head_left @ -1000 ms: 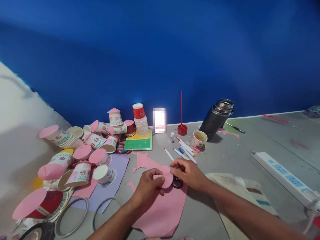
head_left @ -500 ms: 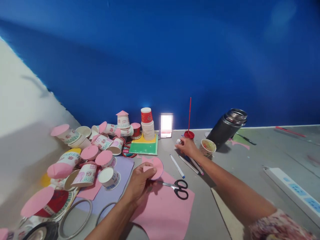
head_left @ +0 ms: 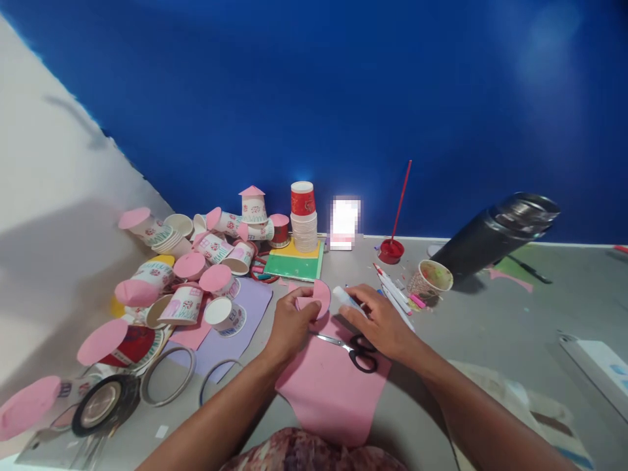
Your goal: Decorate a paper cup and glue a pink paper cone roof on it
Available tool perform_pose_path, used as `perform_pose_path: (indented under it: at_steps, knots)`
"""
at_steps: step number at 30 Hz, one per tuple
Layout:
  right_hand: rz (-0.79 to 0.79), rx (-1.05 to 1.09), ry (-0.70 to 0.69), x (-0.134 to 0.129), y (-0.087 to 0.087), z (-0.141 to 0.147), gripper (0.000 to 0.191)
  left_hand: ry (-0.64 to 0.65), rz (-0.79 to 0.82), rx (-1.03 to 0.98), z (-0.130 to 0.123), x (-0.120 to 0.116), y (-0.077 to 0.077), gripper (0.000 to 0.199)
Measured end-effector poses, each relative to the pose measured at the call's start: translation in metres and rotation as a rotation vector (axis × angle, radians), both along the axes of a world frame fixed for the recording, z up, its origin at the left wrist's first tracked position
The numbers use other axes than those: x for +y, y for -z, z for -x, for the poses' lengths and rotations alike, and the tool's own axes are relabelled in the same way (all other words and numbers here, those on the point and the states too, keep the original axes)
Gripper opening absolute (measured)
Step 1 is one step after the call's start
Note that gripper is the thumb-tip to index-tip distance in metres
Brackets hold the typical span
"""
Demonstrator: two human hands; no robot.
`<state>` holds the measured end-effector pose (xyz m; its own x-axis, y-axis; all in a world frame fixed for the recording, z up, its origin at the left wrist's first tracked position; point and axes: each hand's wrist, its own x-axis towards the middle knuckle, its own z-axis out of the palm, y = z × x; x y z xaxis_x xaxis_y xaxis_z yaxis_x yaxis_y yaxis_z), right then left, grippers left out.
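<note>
Between the thumb and fingers of my left hand [head_left: 296, 322] is a pink paper disc [head_left: 321, 297] with a notch in its edge. Close to its right, my right hand [head_left: 375, 317] grips a white glue stick [head_left: 346, 299], its end pointing at the disc. Black-handled scissors [head_left: 362, 353] lie beneath my hands on a large pink sheet [head_left: 338, 399], the blades partly under my left hand. A purple sheet [head_left: 255, 301] lies left of my left hand.
Paper cups with pink discs [head_left: 184, 304] crowd the left side. Tape rolls [head_left: 105, 404] lie at the lower left. Stacked cups [head_left: 304, 229] stand on a green and yellow book [head_left: 294, 267]. Markers [head_left: 392, 294], a used cup [head_left: 430, 280] and a black flask [head_left: 483, 242] are at the right.
My right hand has come back from beside the red dish toward my left hand, now holding the glue stick. The disc has turned in my left hand. The view has shifted.
</note>
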<state>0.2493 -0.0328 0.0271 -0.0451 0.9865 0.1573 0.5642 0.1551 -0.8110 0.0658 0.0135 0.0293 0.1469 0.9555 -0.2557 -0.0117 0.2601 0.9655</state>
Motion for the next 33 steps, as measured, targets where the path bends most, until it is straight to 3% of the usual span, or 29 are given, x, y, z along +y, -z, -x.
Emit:
perform_pose_path:
  at_steps: [5, 10, 16, 23, 27, 33]
  knots:
    - [0.010, -0.021, 0.124, 0.003, 0.011, 0.007, 0.015, 0.039, -0.067, 0.121, 0.002, -0.001, 0.008, 0.037]
    - [-0.227, -0.226, 0.094, 0.002, 0.013, 0.008, 0.012, 0.113, -0.227, 0.153, 0.003, -0.003, 0.020, 0.037]
    - [-0.368, -0.433, 0.103, 0.000, 0.018, 0.009, 0.024, 0.148, -0.306, 0.178, 0.003, -0.004, 0.022, 0.031]
    - [-0.418, -0.657, 0.129, -0.004, 0.016, 0.016, 0.036, 0.177, -0.270, 0.185, 0.002, -0.004, 0.020, 0.026]
    - [-0.441, -0.678, 0.117, -0.006, 0.017, 0.016, 0.035, 0.201, -0.272, 0.196, 0.003, -0.005, 0.018, 0.027]
    - [-0.289, -0.719, 0.085, -0.006, 0.010, 0.014, 0.032, 0.244, -0.306, 0.240, 0.005, -0.004, 0.016, 0.025]
